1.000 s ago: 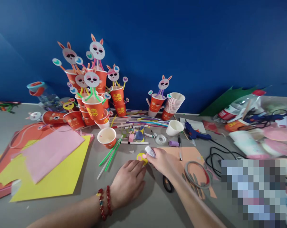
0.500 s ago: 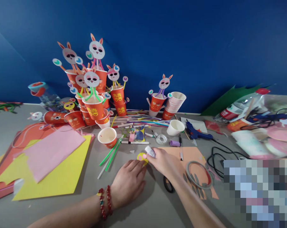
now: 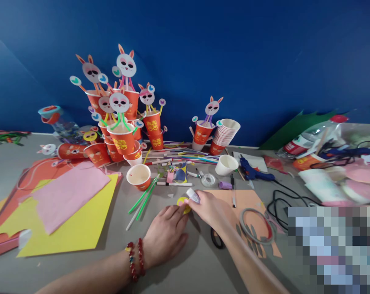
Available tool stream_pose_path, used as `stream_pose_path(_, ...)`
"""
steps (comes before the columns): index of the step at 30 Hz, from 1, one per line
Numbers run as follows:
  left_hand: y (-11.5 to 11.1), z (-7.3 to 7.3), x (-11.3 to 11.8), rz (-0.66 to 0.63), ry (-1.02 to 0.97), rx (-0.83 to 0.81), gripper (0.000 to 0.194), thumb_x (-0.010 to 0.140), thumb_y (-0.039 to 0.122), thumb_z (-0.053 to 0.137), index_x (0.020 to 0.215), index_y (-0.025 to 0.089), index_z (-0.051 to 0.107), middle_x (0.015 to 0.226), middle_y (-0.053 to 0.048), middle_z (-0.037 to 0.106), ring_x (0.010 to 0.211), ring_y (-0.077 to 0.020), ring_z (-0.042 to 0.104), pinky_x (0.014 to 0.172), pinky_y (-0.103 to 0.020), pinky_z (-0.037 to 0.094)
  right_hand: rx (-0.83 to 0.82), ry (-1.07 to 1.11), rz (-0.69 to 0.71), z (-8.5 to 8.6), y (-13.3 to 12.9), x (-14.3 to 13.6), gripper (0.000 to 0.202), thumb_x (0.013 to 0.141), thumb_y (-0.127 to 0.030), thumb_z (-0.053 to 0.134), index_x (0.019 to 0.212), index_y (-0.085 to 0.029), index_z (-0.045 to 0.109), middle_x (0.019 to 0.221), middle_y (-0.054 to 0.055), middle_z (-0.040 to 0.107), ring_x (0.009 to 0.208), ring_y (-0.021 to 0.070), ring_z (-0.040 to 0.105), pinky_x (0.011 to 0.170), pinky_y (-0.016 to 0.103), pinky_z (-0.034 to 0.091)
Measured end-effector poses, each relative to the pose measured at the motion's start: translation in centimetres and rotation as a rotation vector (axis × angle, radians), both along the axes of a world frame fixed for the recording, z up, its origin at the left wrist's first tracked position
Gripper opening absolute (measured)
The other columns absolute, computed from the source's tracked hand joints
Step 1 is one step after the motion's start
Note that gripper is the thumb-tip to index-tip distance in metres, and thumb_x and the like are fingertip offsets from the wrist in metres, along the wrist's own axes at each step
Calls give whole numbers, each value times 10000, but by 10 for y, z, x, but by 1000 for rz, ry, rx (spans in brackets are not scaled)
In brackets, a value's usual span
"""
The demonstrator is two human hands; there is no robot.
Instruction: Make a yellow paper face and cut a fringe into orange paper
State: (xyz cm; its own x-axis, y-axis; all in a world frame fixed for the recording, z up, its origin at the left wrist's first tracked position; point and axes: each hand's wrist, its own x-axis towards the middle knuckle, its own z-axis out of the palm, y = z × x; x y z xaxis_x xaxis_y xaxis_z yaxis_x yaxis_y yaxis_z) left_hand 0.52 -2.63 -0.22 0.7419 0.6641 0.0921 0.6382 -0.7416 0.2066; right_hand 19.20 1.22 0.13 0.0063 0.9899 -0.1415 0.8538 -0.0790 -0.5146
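Note:
My left hand [image 3: 166, 232], with red bead bracelets at the wrist, lies palm down on the grey table. Its fingertips rest on the lower edge of a small yellow paper disc [image 3: 181, 200] with pink patches. A white glue stick [image 3: 192, 195] is gripped in my right hand [image 3: 207, 207], tilted, its lower end by the disc's right side. My fingers hide part of the disc and of the tube. Just left lie green and white straws [image 3: 144, 200]. A lilac cap [image 3: 226, 185] sits beyond my right hand.
Decorated red paper cups [image 3: 123, 141] with rabbit faces are stacked at the back left. Yellow paper [image 3: 90, 220] covers the left side. A blue glue gun [image 3: 255, 171], its black cord, a tape ring [image 3: 242, 228] and scissors [image 3: 217, 239] lie to the right.
The right hand and glue stick have shifted very slightly left over the yellow disc, covering more of its pink patches. The left hand stays on the disc's edge.

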Motion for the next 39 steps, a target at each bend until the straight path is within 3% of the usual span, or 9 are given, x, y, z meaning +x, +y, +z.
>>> stream_pose_path(39,0,-1,-1,-8,-31,-20,497,880,385,568,1304,132,508,1483,-131,436,1261,-286,454,1069,-420,378,1,-12,9,2,2,-2,233,814,-339,631,651,-197,544,629,19,627,568,148,533,520,222,274)
